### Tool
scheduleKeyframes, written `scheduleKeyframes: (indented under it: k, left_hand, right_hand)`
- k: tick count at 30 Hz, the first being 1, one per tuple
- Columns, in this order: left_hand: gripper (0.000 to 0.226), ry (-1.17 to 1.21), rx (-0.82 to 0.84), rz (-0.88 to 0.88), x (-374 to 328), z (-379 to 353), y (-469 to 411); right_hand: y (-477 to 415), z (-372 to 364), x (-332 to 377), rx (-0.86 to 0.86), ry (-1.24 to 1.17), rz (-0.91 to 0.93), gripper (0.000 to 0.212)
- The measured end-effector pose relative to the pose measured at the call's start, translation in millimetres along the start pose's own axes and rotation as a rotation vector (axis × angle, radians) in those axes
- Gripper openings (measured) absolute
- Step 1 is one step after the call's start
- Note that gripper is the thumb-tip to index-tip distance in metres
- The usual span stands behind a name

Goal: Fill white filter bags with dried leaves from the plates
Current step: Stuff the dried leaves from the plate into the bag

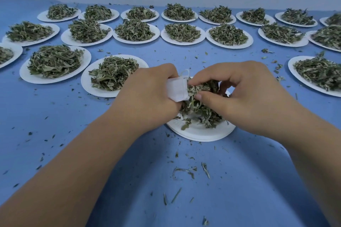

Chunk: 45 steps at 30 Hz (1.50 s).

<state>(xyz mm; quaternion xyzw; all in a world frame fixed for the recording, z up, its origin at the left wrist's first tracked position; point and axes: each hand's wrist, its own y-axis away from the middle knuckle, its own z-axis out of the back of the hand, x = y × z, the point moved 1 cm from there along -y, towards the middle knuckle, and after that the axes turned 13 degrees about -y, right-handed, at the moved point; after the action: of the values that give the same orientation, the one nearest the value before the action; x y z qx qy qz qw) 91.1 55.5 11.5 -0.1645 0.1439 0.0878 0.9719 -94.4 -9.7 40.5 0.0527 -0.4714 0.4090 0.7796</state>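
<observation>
My left hand (147, 94) grips a small white filter bag (176, 88) just above a white paper plate (201, 132) in the middle of the blue table. The bag's mouth faces right, and a white string loop (185, 73) sticks up behind it. My right hand (245, 94) pinches a bunch of dried green leaves (200, 86) right at the bag's mouth. More dried leaves (199, 114) lie heaped on the plate under both hands, partly hidden by them.
Several white plates piled with dried leaves stand in rows across the far half of the blue table (92, 153); the nearest are at left (103, 86) and right (299, 79). Leaf crumbs (184, 170) litter the cloth in front of me.
</observation>
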Motion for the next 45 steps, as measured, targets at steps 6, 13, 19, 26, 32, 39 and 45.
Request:
scheduleKeyframes:
  k: [6, 13, 19, 26, 32, 39, 45]
  left_hand:
    - [0.014, -0.010, 0.007, -0.025, -4, 0, 1]
    - [0.028, -0.159, -0.009, -0.124, -13, 3, 3]
    - [0.024, -0.295, -0.026, -0.168, -15, 0, 4]
    - [0.022, -0.258, -0.044, -0.160, -15, 1, 4]
    - [0.023, -0.232, -0.057, -0.169, -14, 1, 3]
    - [0.023, -0.124, -0.098, -0.127, -9, -1, 1]
    - [0.022, -0.073, -0.148, -0.162, -13, 1, 3]
  right_hand:
    - [0, 0, 3, 0.080, 0.044, 0.095, 0.026]
    - [-1, -3, 1, -0.055, 0.061, 0.082, 0.022]
    - [-1, -9, 0, -0.012, -0.080, 0.036, 0.016]
    - [-3, -6, -3, 0.029, -0.264, -0.032, 0.027]
    - [-4, -14, 1, -0.108, -0.310, -0.003, 0.019]
    - [-2, -14, 1, 0.063, -0.490, -0.050, 0.033]
    - [-2, -17, 5, -0.131, -0.365, -0.035, 0.030]
